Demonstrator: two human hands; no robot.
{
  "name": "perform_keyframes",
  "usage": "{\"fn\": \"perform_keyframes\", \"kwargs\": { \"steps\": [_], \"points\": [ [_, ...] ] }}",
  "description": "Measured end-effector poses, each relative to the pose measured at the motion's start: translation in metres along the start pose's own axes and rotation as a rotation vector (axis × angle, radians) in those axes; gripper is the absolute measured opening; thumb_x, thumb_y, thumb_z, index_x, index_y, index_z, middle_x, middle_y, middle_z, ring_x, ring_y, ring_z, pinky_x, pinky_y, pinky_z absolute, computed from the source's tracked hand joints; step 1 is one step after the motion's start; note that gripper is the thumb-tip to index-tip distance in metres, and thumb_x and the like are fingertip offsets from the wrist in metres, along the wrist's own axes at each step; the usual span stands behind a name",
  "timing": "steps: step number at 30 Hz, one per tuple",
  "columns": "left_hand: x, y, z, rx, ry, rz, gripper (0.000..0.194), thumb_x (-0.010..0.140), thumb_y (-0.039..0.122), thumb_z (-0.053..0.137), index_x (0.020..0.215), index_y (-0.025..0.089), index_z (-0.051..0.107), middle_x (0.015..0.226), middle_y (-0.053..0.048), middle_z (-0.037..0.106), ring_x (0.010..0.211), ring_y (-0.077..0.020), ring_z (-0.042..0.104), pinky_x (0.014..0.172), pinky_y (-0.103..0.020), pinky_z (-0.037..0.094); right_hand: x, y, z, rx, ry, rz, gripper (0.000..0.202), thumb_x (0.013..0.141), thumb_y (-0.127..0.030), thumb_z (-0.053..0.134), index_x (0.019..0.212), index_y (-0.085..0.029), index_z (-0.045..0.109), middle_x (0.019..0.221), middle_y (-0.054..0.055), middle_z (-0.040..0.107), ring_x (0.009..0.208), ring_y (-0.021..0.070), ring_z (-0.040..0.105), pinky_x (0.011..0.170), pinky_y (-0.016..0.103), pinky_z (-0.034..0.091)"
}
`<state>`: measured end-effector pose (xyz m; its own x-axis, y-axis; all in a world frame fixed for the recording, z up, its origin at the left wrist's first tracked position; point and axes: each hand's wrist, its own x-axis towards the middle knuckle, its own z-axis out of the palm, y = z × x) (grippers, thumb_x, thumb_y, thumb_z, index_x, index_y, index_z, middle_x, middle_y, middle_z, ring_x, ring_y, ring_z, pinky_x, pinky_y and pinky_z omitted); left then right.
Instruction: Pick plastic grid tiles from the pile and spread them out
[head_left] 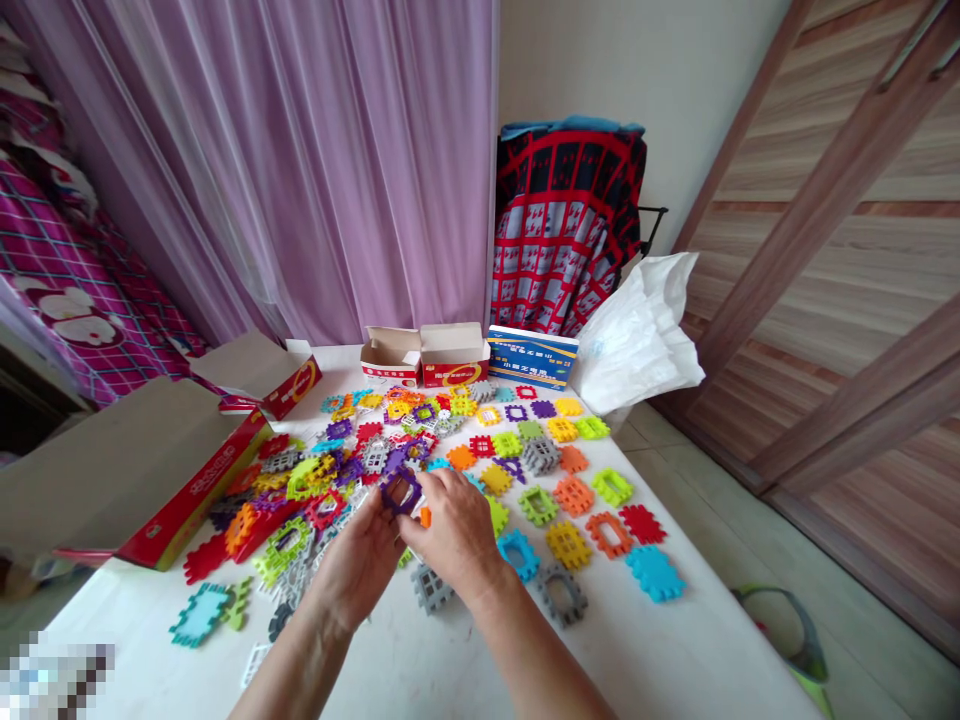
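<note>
Between my two hands is a purple square building block with an open middle [391,497]. My left hand [358,560] grips its left side with the thumb and fingers. My right hand [456,525] closes on its right edge. An orange bit [425,517] shows beside my right hand's fingers; its full shape is hidden. Below the hands lies a grey window block [432,588], partly covered by my right wrist. Toward the right, loose blocks lie apart, among them a blue frame block [518,555], a yellow block [568,545] and a grey frame block [561,594].
A mixed heap of blocks [307,480] covers the table's left and middle. Open red boxes [454,370] stand at the back, with a blue box [532,357] and a white bag [637,335] to the right. A large open box [187,490] lies at the left.
</note>
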<state>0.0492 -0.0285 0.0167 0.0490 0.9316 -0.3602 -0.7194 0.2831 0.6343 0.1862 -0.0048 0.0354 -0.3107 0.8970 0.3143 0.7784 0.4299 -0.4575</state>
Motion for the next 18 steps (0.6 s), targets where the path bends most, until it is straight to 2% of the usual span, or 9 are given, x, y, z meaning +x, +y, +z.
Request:
{"fn": "perform_keyframes", "kwargs": {
  "steps": [4, 8, 10, 13, 15, 18],
  "points": [
    [-0.001, 0.008, -0.006, 0.114, 0.012, 0.034, 0.04, 0.095, 0.045, 0.047, 0.121, 0.021, 0.066, 0.137, -0.008, 0.062, 0.129, -0.0231, 0.055, 0.106, -0.039, 0.046, 0.002, 0.003, -0.001, 0.024, -0.002, 0.02, 0.032, 0.079, -0.035, 0.068, 0.108, -0.021, 0.066, 0.104, 0.008, 0.068, 0.099, 0.024, 0.062, 0.085, 0.034, 0.048],
    [-0.002, 0.014, -0.029, 0.385, 0.105, 0.222, 0.052, 0.09, 0.053, 0.052, 0.132, 0.023, 0.057, 0.145, -0.009, 0.056, 0.128, -0.0248, 0.056, 0.106, -0.043, 0.047, 0.003, 0.021, -0.008, 0.022, 0.051, 0.064, 0.045, 0.082, -0.037, 0.065, 0.123, -0.02, 0.063, 0.111, 0.011, 0.069, 0.106, 0.0248, 0.062, 0.091, 0.035, 0.047],
    [-0.002, 0.014, -0.049, 0.659, 0.233, 0.415, 0.057, 0.086, 0.058, 0.056, 0.131, 0.022, 0.058, 0.14, -0.011, 0.059, 0.127, -0.0271, 0.057, 0.104, -0.045, 0.048, 0.007, 0.041, -0.017, -0.016, 0.081, 0.123, 0.048, 0.084, -0.04, 0.062, 0.127, -0.019, 0.061, 0.116, 0.011, 0.068, 0.108, 0.0251, 0.061, 0.092, 0.035, 0.046],
    [0.001, 0.01, -0.084, 1.13, 0.433, 0.709, 0.054, 0.084, 0.059, 0.057, 0.125, 0.024, 0.063, 0.129, -0.01, 0.067, 0.121, -0.0291, 0.06, 0.105, -0.048, 0.046, 0.026, 0.084, -0.038, -0.15, 0.104, 0.269, 0.049, 0.088, -0.044, 0.056, 0.13, -0.019, 0.059, 0.119, 0.012, 0.067, 0.11, 0.0252, 0.061, 0.091, 0.034, 0.046],
    [0.005, 0.005, -0.107, 1.356, 0.44, 0.892, 0.049, 0.085, 0.056, 0.055, 0.122, 0.025, 0.065, 0.126, -0.01, 0.068, 0.12, -0.0292, 0.061, 0.104, -0.048, 0.047, 0.047, 0.115, -0.052, -0.258, 0.082, 0.378, 0.052, 0.089, -0.046, 0.054, 0.134, -0.019, 0.055, 0.119, 0.012, 0.067, 0.11, 0.0258, 0.062, 0.091, 0.034, 0.045],
    [0.013, -0.001, -0.132, 1.548, 0.352, 1.072, 0.042, 0.09, 0.047, 0.05, 0.124, 0.027, 0.063, 0.124, -0.008, 0.069, 0.117, -0.0261, 0.063, 0.102, -0.043, 0.05, 0.085, 0.153, -0.064, -0.377, 0.004, 0.492, 0.055, 0.089, -0.049, 0.053, 0.134, -0.018, 0.055, 0.122, 0.014, 0.067, 0.112, 0.0283, 0.061, 0.09, 0.036, 0.045]
  ]
}}
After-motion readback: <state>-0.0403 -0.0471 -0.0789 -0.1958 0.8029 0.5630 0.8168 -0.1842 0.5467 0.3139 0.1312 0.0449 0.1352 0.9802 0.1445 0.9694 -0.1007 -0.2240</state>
